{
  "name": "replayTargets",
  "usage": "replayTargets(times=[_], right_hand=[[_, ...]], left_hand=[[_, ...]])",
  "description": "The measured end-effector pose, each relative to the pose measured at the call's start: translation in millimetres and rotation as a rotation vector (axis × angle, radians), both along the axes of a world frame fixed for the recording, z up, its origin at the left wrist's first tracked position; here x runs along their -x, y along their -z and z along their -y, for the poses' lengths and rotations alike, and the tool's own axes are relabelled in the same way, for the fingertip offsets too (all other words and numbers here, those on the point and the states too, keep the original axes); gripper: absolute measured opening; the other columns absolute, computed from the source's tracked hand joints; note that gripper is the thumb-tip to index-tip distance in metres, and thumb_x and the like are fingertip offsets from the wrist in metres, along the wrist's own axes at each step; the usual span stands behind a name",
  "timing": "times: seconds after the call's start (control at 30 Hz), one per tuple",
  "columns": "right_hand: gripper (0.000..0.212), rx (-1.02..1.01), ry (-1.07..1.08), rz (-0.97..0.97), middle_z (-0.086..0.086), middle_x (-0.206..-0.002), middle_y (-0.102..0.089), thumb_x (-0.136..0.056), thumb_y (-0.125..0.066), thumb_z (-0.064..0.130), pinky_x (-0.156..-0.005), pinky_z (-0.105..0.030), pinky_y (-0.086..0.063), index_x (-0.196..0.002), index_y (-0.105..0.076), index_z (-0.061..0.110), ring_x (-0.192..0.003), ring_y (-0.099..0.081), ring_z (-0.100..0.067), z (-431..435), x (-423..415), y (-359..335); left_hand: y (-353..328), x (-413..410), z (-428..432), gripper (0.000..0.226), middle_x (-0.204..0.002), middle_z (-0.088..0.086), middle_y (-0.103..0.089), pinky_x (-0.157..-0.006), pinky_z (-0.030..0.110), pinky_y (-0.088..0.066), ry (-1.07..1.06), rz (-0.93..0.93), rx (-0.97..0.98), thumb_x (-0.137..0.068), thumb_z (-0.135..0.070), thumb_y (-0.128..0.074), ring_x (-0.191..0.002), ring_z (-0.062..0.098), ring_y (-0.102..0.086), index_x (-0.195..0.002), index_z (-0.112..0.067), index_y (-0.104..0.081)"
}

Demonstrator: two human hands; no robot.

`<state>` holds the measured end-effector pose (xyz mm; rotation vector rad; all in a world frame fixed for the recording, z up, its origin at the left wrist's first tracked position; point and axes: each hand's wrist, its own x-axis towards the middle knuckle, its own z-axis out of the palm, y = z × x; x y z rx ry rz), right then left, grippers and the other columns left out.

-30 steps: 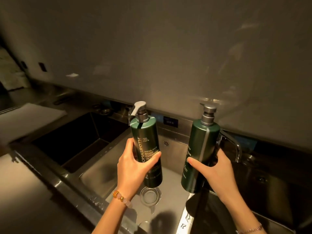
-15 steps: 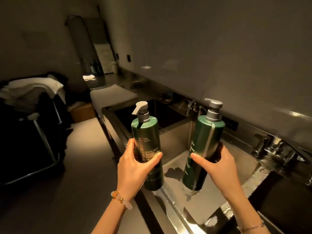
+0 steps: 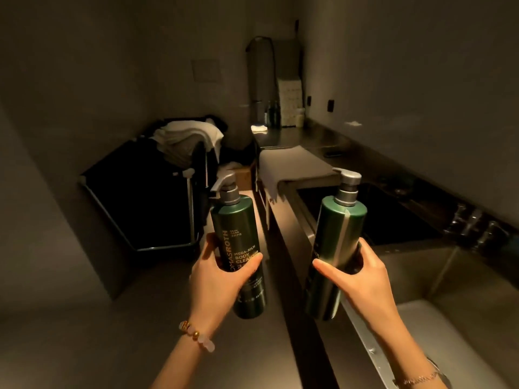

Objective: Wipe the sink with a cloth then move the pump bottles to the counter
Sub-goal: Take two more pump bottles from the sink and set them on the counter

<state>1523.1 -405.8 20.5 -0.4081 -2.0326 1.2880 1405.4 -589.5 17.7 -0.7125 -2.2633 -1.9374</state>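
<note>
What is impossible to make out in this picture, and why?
Head view:
- label on the right bottle: turned away
- brand name on the left bottle: start hidden by the left hand
- items at the far end of the counter: too small, dark
- far sink: inside in shadow

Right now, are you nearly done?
Nearly. Both are lifted clear of the steel sink: the left hand grips the gold-lettered dark green pump bottle, the right hand the striped dark green one. Left: setting both on the steel counter. Sink wiping: cannot tell.
</note>
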Motion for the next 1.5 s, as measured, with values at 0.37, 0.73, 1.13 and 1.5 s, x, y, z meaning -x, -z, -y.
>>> replayTargets(times=[0.37,0.73,1.13,1.5], right_hand=[[0.05,-0.019,-0.11,0.027,0.022,-0.095,-0.056,-0.059,-0.075,0.039,-0.061,-0.001,-0.041,-0.102,-0.048,0.039,-0.088,-0.051,0.021,45.9,122.5,2.8],[0.047,0.054,-0.174,0.067,0.021,-0.095,-0.057,-0.065,-0.079,0.026,-0.063,-0.007,-0.039,-0.097,-0.049,0.044,-0.084,-0.052,0.022,13.4,257.0,28.0],[0.056,0.181,-0.198,0.056,0.016,-0.101,-0.056,-0.066,-0.078,0.019,-0.087,-0.031,-0.045,-0.113,-0.049,0.028,-0.096,-0.055,-0.009,-99.9,471.5,14.1],[0.053,0.188,-0.162,0.079,0.02,-0.095,-0.055,-0.064,-0.08,0.017,-0.075,-0.02,-0.043,-0.106,-0.05,0.029,-0.088,-0.055,-0.002,-182.5,606.7,30.1]], left_hand=[[8.8,98.4,62.0,0.055,-0.099,-0.022,-0.054,-0.069,0.016,-0.04,-0.113,0.004,0.008,-0.062,-0.028,-0.08,-0.091,-0.006,-0.052,-0.101,-0.042,-0.044],[39.4,213.5,37.0,0.057,-0.099,-0.027,-0.053,-0.073,0.018,-0.042,-0.217,0.03,0.032,-0.061,-0.025,-0.081,-0.09,-0.009,-0.052,-0.096,-0.048,-0.042],[32.8,412.2,-81.4,0.051,-0.1,-0.025,-0.055,-0.073,0.014,-0.042,-0.232,0.007,0.038,-0.058,-0.04,-0.076,-0.093,-0.01,-0.054,-0.096,-0.047,-0.044],[41.0,560.1,-170.1,0.056,-0.104,-0.011,-0.059,-0.086,0.031,-0.047,-0.153,0.035,0.038,-0.064,-0.02,-0.08,-0.101,0.012,-0.058,-0.11,-0.025,-0.048]])
